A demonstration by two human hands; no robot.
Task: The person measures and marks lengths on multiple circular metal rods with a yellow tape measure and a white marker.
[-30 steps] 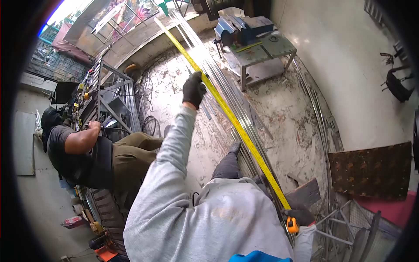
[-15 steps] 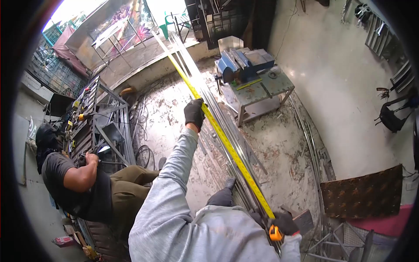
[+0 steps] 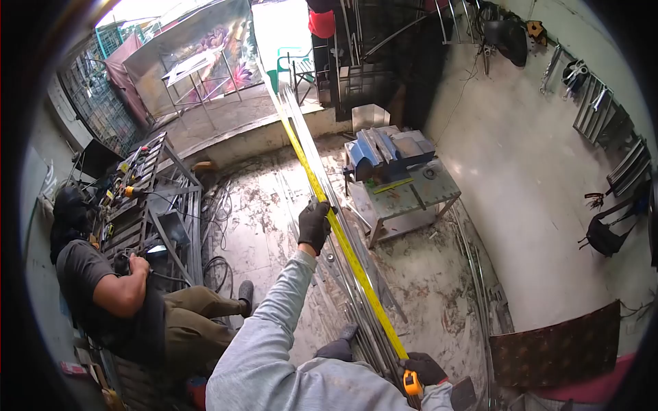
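A yellow tape measure blade (image 3: 356, 267) stretches from the lower right toward the bright doorway, lying along long shiny metal bars (image 3: 334, 186). My left hand (image 3: 314, 227), in a dark glove, is closed around the blade partway along, with the arm stretched forward. At the lower right, my gloved right hand (image 3: 428, 370) is closed at the orange tape measure case (image 3: 412, 382), where the blade comes out. Part of the right hand's grip is hidden. More metal bars lie on the floor beneath the blade.
A metal worktable (image 3: 428, 195) carries a blue machine (image 3: 373, 152). On the left, a person (image 3: 113, 288) sits beside a metal rack (image 3: 140, 185) with tools. Cables (image 3: 221, 267) lie on the floor. A brown patterned panel (image 3: 555, 349) stands lower right.
The head view has tipped upward, showing more of the doorway and wall tools. Both hands keep their hold on the tape measure. The seated person's foot shows more fully.
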